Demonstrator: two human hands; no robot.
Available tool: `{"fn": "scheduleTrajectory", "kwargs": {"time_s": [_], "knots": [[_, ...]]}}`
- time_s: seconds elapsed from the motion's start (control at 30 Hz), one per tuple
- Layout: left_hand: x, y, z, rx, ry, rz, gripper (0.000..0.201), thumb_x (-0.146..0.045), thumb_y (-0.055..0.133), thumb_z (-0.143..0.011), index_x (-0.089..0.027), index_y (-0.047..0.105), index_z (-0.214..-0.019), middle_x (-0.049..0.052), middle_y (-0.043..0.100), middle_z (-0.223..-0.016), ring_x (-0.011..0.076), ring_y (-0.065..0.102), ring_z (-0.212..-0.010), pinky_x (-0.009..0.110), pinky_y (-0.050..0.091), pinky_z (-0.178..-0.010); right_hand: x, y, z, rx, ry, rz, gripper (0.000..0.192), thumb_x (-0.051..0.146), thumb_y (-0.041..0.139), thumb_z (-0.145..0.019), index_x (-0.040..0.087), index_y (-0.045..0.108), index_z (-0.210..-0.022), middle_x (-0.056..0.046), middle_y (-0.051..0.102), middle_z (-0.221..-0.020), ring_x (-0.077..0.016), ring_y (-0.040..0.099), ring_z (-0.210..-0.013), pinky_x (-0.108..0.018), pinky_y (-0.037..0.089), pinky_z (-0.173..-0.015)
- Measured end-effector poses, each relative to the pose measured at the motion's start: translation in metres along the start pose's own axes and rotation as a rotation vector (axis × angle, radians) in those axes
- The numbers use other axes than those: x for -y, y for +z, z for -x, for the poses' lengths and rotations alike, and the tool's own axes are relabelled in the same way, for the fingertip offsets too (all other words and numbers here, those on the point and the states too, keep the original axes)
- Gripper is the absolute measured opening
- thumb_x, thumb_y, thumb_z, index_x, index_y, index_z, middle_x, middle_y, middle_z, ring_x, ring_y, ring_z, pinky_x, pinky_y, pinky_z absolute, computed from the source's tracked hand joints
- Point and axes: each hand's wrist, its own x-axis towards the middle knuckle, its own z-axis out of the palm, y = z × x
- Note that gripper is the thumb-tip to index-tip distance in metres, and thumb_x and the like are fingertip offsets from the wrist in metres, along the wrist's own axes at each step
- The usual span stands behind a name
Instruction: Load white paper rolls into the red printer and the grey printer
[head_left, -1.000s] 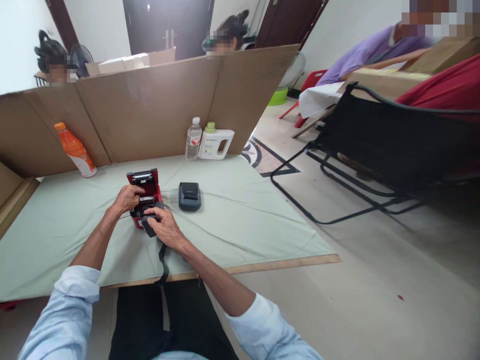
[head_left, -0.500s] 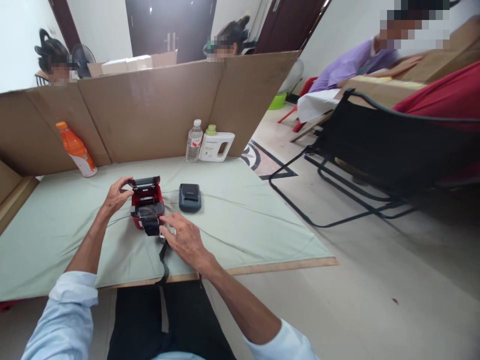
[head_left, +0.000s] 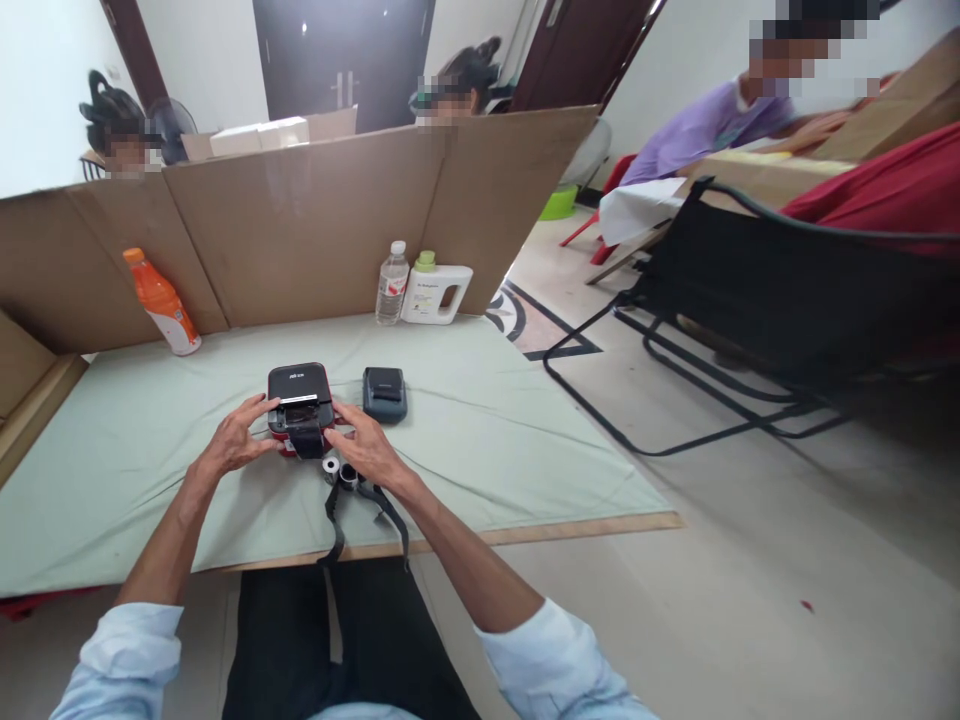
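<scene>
Black lid (head_left: 298, 378): raised half a second ago, now lowered over the red-and-black device (head_left: 298, 410); both hands have shifted to the device's sides.
Orange bottle (head_left: 161, 305): far left corner of desk (head_left: 510, 430), tilted against cardboard panel (head_left: 315, 235).
Left hand (head_left: 234, 438): fingers bent, gripping the device's left side, thumb low by its front.
Red-and-black device: on the desk between near and far edges, left of the right edge by a good way; black strip (head_left: 305, 440) hangs down its front.
White roll (head_left: 331, 466) and dark roll (head_left: 348, 474): together, between device and near edge.
Black straps (head_left: 331, 510): run from beside the rolls over the near edge.
Right hand (head_left: 365, 446): fingers bent, gripping the device's right side.
Dark grey unit (head_left: 385, 395): just beyond right hand, untouched.
Clear bottle (head_left: 392, 285), white jug (head_left: 435, 295): side by side, far edge, near far right corner.
</scene>
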Motion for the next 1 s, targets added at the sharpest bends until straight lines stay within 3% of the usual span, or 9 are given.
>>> {"fn": "scheduleTrajectory", "kwargs": {"time_s": [0.23,0.4,0.6,0.83,1.0], "knots": [[0.005,0.010,0.000,-0.066,0.050,-0.004,0.068,-0.046,0.084,-0.077,-0.024,0.067,-0.139,0.014,0.058,-0.153,0.0349,0.057,-0.140,0.052,0.047,-0.116,-0.007,0.002,-0.005,-0.013,0.063,-0.124,0.045,0.026,0.062,-0.086,0.019,0.072,-0.129,-0.011,0.070,-0.123,-0.0243,0.067,-0.107,-0.035,0.061,-0.084],[-0.009,0.022,0.009,-0.172,0.004,-0.072,0.066,-0.033,0.079,-0.081,-0.022,0.062,-0.143,0.014,0.061,-0.150,0.0332,0.058,-0.139,0.050,0.046,-0.118,-0.018,-0.004,-0.012,0.063,0.034,-0.258,0.047,0.030,0.064,-0.088,0.019,0.070,-0.133,-0.011,0.072,-0.129,-0.0263,0.069,-0.113,-0.041,0.060,-0.094],[-0.028,0.046,0.021,-0.280,-0.115,0.036,0.092,-0.034,0.080,-0.079,-0.023,0.038,-0.161,0.015,0.052,-0.158,0.0324,0.060,-0.135,0.047,0.053,-0.110,-0.031,-0.008,-0.017,0.088,0.048,-0.363,0.059,0.045,0.069,-0.088,0.020,0.065,-0.142,-0.012,0.065,-0.144,-0.0337,0.062,-0.131,-0.052,0.048,-0.113],[-0.024,0.060,0.019,-0.279,-0.154,0.030,0.083,-0.026,0.070,-0.085,-0.022,0.038,-0.161,0.013,0.062,-0.149,0.0301,0.065,-0.128,0.045,0.054,-0.108,-0.021,0.000,-0.015,0.167,-0.060,-0.320,0.058,0.048,0.057,-0.097,0.018,0.060,-0.147,-0.010,0.071,-0.134,-0.0302,0.065,-0.125,-0.048,0.048,-0.112],[-0.024,0.060,0.019,-0.300,-0.132,-0.008,0.080,-0.024,0.068,-0.086,-0.020,0.040,-0.160,0.014,0.059,-0.152,0.0302,0.063,-0.132,0.044,0.053,-0.110,-0.014,0.000,-0.017,0.168,-0.076,-0.307,0.055,0.047,0.055,-0.097,0.019,0.062,-0.144,-0.007,0.072,-0.131,-0.0279,0.066,-0.119,-0.043,0.053,-0.104]]}}
